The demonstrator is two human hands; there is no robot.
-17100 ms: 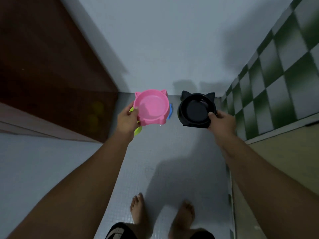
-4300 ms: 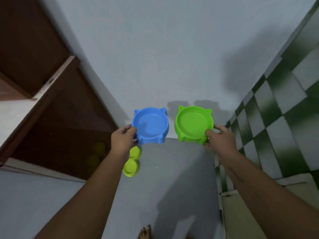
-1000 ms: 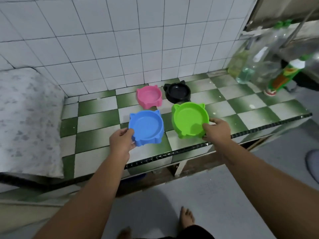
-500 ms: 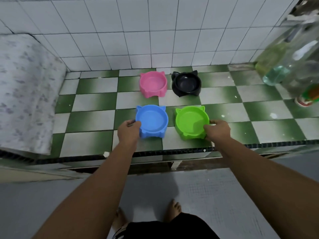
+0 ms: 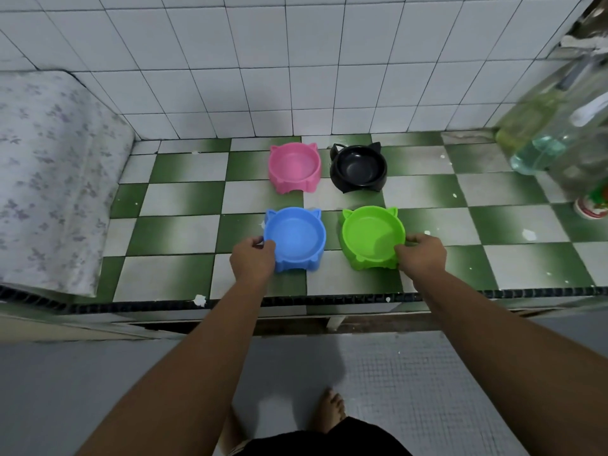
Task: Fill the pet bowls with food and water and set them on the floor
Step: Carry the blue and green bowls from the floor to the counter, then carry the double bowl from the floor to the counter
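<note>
Parking the empty blue bowl (image 5: 296, 236) and green bowl (image 5: 371, 235) on the tabletop (image 5: 184, 199), left fingers (image 5: 255, 241) and right fingers (image 5: 416, 239) curled round their outer rims, the next move likely being to let go and fetch food and water.

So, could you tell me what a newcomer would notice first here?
Four cat-eared bowls form a square on the green-checkered counter: pink bowl and black bowl behind, blue bowl and green bowl in front. The left hand grips the blue bowl, the right hand the green bowl.

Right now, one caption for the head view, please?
Left hand grips the blue bowl, right hand the green bowl, on a tiled counter; pink bowl and black bowl behind.
</note>
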